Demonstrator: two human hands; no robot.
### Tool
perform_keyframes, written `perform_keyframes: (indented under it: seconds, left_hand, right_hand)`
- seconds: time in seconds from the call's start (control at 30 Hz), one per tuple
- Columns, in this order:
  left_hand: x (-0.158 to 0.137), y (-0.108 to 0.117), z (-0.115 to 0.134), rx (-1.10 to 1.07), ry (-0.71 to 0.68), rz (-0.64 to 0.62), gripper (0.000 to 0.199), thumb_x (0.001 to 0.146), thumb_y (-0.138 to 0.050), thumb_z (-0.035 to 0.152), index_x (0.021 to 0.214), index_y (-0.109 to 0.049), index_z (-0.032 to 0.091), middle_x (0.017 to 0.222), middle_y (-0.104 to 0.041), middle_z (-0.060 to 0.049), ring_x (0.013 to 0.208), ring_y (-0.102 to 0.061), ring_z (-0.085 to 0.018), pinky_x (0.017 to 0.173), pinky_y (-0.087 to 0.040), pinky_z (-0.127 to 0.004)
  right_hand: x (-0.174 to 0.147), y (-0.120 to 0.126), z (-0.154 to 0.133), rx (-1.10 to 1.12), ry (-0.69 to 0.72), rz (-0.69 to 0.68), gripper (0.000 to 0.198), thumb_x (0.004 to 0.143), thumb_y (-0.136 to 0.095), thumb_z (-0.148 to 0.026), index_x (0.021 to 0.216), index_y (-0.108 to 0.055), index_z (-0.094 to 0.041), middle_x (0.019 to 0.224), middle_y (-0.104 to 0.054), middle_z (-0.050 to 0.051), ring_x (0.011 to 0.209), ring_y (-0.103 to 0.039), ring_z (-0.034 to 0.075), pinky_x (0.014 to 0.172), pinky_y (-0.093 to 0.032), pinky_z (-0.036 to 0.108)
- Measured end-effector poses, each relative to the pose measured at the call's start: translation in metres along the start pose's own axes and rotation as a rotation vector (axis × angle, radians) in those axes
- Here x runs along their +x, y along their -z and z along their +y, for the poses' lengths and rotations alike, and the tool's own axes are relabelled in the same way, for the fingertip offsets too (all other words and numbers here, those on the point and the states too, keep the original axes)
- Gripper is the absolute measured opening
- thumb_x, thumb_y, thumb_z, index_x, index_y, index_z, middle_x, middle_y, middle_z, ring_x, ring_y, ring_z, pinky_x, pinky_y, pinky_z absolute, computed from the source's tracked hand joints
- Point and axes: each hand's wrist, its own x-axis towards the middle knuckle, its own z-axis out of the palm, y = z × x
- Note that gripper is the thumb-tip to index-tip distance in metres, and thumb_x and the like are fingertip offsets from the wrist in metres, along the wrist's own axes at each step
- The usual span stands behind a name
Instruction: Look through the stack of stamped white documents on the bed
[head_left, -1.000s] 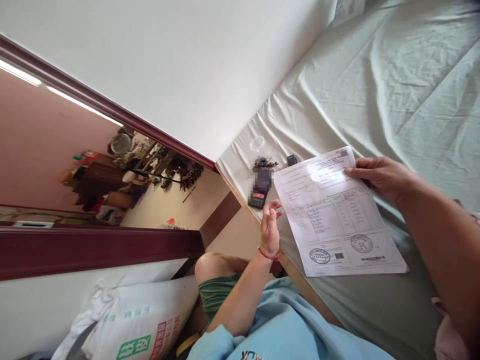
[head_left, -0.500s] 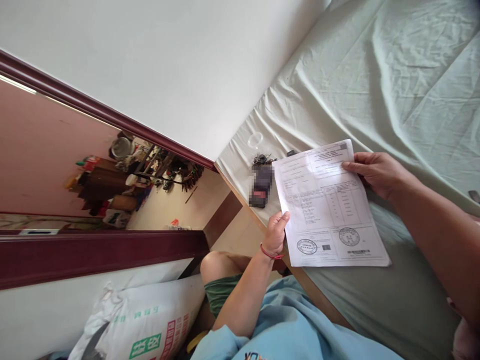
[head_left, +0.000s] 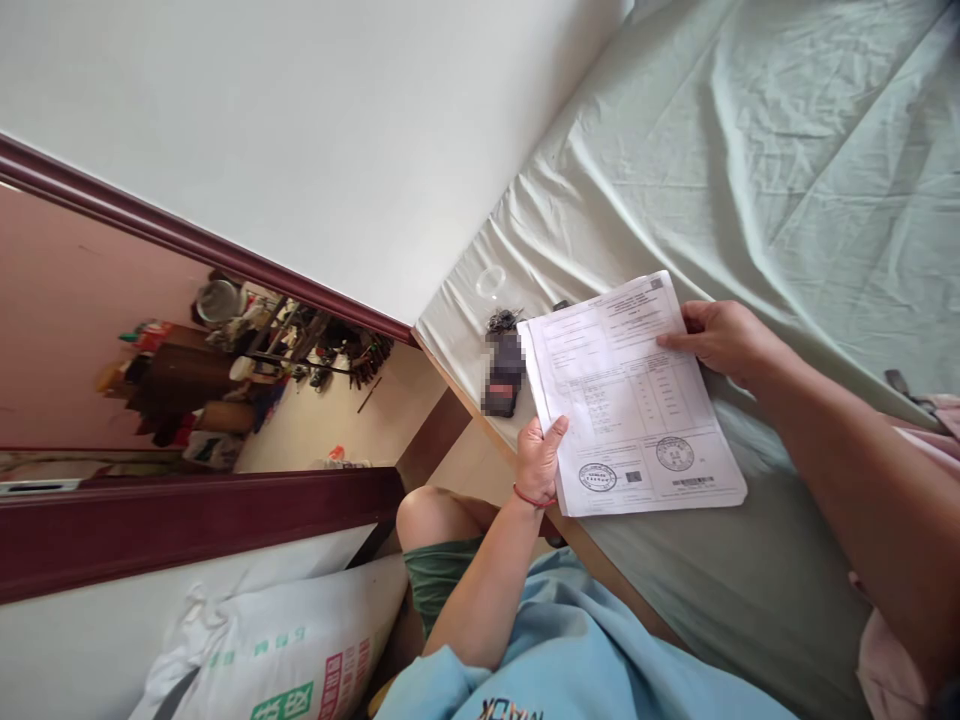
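Note:
A white printed sheet of paper (head_left: 630, 395) with two round stamps hangs over the edge of a bed covered in a pale green sheet (head_left: 750, 180). My left hand (head_left: 538, 458), with a red string at the wrist, pinches the paper's near left edge. Over on the far right edge of the sheet, my right hand (head_left: 720, 338) grips it with the thumb on top. A dark phone (head_left: 502, 373) lies on the bed just left of the paper, with a bunch of keys (head_left: 501, 320) beyond it.
A clear round lid (head_left: 490, 281) lies near the bed's corner. The bed's wooden edge (head_left: 600, 570) runs past my knee (head_left: 424, 515). A white printed sack (head_left: 285, 640) sits at lower left. A dark red door frame (head_left: 195, 500) opens onto a cluttered room.
My left hand, open beside the paper a second ago, has closed on its left edge. The paper has come slightly nearer and the view has shifted a little.

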Motion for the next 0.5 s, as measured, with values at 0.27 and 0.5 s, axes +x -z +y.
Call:
perform_keyframes:
  seconds: [0.27,0.5]
  left_hand:
    - [0.000,0.000,-0.003,-0.035,-0.012,0.037,0.049,0.076,-0.086,0.059,0.098,-0.077,0.015,0.093,-0.081,-0.007,0.100,-0.077,-0.027,0.094,-0.058,-0.039]
    - [0.004,0.013,-0.012,0.112,-0.054,0.055,0.048,0.077,-0.084,0.062,0.087,-0.072,0.016,0.078,-0.073,-0.001,0.080,-0.070,-0.019,0.078,-0.055,-0.031]
  right_hand:
    - [-0.013,0.000,-0.014,-0.071,0.011,0.109,0.008,0.081,-0.076,-0.026,0.085,-0.075,-0.019,0.078,-0.075,0.003,0.067,-0.065,0.016,0.059,-0.052,0.026]
    - [-0.016,0.013,-0.029,-0.007,-0.073,0.312,0.005,0.084,-0.072,-0.022,0.089,-0.073,-0.019,0.080,-0.074,0.004,0.067,-0.064,0.016,0.060,-0.052,0.027]
